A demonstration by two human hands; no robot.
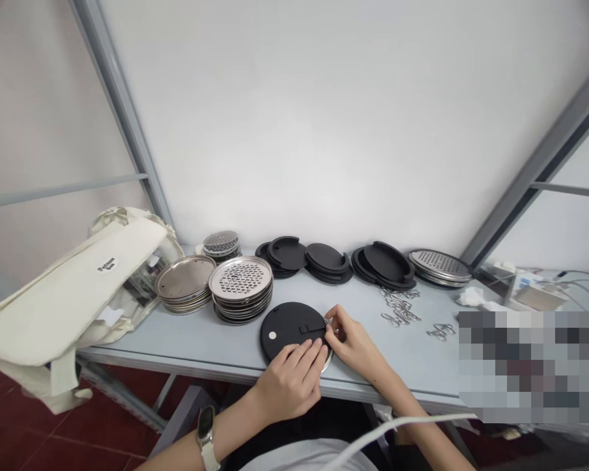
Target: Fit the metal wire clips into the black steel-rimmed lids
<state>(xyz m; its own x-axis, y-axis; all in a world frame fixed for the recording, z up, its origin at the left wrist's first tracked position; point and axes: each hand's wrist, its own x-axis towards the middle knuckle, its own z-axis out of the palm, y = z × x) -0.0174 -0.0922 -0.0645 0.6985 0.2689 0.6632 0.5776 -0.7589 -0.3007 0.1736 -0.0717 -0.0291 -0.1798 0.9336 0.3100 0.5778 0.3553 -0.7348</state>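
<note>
A round black disc (287, 320), with a pale round dot near its left side and a slotted strip toward the right, lies near the table's front edge. A silvery rim (328, 362) shows from under its lower right edge. My left hand (294, 376) presses on the disc's lower part, fingers close together; its thumb is mostly hidden. At the right edge, my right hand (351, 340) pinches a small metal wire piece by thumb and index finger, at the strip's end. Most of that piece is covered by the fingers.
Stacked metal grater plates (240, 278) and plain metal discs (185, 278) stand left. Behind are black round covers (327, 258); another grater stack (440, 265) is at right. Loose wire clips (397, 311) lie right of my hands. A cream bag (83, 281) leans at the left end.
</note>
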